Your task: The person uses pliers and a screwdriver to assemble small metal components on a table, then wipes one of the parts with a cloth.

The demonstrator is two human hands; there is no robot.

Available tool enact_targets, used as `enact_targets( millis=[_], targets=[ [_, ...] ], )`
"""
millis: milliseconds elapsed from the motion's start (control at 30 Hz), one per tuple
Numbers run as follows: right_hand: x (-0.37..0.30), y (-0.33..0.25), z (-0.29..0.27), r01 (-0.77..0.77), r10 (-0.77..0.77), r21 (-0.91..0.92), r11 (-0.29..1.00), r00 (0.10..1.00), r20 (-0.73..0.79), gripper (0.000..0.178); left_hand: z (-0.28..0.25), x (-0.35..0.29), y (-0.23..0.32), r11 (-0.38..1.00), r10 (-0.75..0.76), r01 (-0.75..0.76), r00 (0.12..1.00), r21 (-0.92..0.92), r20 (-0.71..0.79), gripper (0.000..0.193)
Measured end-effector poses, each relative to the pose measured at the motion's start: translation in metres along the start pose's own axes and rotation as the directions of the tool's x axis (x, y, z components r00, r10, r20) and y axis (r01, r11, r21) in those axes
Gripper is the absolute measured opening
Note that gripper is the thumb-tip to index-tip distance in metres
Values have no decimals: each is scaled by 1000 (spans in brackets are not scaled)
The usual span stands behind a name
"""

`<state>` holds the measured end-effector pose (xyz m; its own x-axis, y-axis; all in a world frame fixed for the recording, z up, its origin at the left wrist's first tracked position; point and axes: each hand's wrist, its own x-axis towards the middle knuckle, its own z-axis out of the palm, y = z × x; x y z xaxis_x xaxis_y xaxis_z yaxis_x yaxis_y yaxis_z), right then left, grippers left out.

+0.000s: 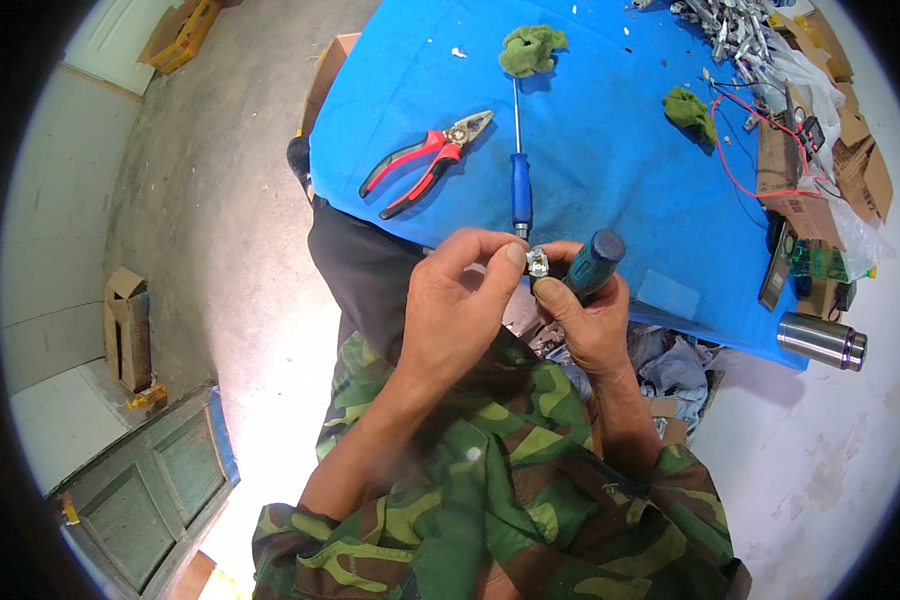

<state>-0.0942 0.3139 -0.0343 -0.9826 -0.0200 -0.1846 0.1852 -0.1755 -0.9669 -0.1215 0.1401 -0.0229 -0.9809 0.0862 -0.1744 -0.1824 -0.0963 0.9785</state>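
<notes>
A small shiny metal part (538,263) is held up between my two hands at the table's near edge. My left hand (455,305) pinches at its left side with thumb and forefinger. My right hand (600,325) steadies it with the thumb from the other side, while its fingers also wrap round a tool with a thick dark teal handle (595,262). The working end of that tool is hidden. Just beyond my fingers lies a blue-handled screwdriver (521,190), its shaft pointing away. Left of it rest red-and-black pliers (435,160) with their handles spread.
A blue cloth (610,150) covers the table. Two green rags (532,50) lie on it. Many metal pieces (735,35) are heaped at the far right, near a red wire (730,180) and cardboard. A steel flask (822,341) stands out at the right edge.
</notes>
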Motion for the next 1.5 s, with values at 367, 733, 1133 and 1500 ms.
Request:
enact_targets(
  millis=[367,733,1133,1500],
  targets=[
    [-1,5,10,165,-182,-132,977,974,-135,30,0,-7,3,998,30,-28,999,56,-23,17],
    [8,-10,-9,-10,-18,-125,992,975,-223,25,-7,20,-2,958,98,-96,995,269,4,22],
    [24,-84,-28,383,-355,421,822,923,-146,33,-30,42,-26,769,377,-332,926,546,33,10],
    [53,-81,5,452,-429,403,795,890,-152,35,-48,49,-24,683,432,-485,871,546,233,15]
  ],
)
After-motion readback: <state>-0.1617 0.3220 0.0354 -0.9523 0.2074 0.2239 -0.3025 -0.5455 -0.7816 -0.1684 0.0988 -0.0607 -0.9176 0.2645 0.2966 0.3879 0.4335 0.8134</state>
